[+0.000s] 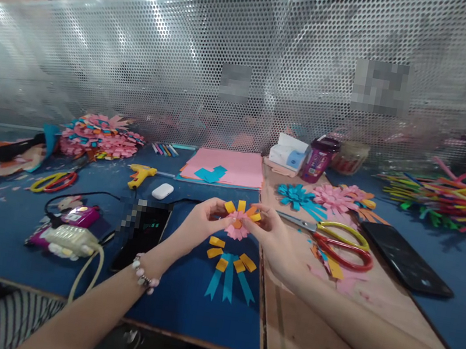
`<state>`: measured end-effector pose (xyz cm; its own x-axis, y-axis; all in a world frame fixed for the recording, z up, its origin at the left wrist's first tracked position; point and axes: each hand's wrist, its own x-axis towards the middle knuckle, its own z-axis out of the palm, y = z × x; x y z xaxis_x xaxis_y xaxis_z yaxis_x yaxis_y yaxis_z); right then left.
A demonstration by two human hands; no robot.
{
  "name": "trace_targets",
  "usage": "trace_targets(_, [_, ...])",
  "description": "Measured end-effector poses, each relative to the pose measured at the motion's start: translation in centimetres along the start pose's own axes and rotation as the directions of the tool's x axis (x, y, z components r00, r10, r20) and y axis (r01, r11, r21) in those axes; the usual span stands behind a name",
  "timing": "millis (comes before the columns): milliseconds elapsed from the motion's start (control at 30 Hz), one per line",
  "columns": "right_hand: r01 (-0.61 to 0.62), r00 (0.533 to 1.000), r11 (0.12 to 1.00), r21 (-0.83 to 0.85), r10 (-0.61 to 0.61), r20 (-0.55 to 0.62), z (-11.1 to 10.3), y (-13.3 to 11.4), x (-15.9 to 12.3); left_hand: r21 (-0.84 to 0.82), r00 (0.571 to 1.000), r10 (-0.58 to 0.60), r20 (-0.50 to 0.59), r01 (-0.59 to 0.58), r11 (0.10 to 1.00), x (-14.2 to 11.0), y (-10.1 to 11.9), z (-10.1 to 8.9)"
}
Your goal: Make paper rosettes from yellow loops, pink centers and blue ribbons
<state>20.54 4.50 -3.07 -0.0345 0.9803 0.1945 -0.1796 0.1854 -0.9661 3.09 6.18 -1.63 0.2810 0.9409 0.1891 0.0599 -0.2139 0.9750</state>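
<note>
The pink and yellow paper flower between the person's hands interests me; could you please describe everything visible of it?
The pink and yellow flower, seemingly paper, has pink petals around an orange centre, with folded yellow strips fanning along its upper edge. It faces the camera over the blue tabletop, within the grip of the left hand and right hand, on either side.

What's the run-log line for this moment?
left hand: holds pink paper flower | right hand: holds paper flower | nearer the body: blue paper strips, yellow paper loops | at right: red-and-yellow-handled scissors
</note>
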Motion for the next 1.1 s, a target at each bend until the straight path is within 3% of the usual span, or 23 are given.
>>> trace_targets(467, [0.025,0.999,0.999,0.025,-0.024,-0.045,0.5,0.7,0.1,-0.055,0.980,-0.081,-0.183,0.072,0.996,0.0,-0.8,0.7])
trace_targets(733, [0.010,0.999,0.999,0.034,-0.009,-0.053,0.5,0.5,-0.1,-0.200,0.977,-0.133,-0.167,0.098,0.975,0.1,-0.9,0.8])
trace_targets(1100, [0.033,0.998,0.999,-0.032,-0.035,-0.046,0.4,0.5,0.0,-0.145,0.986,-0.107,-0.129,0.088,0.985,0.0,-0.8,0.9])
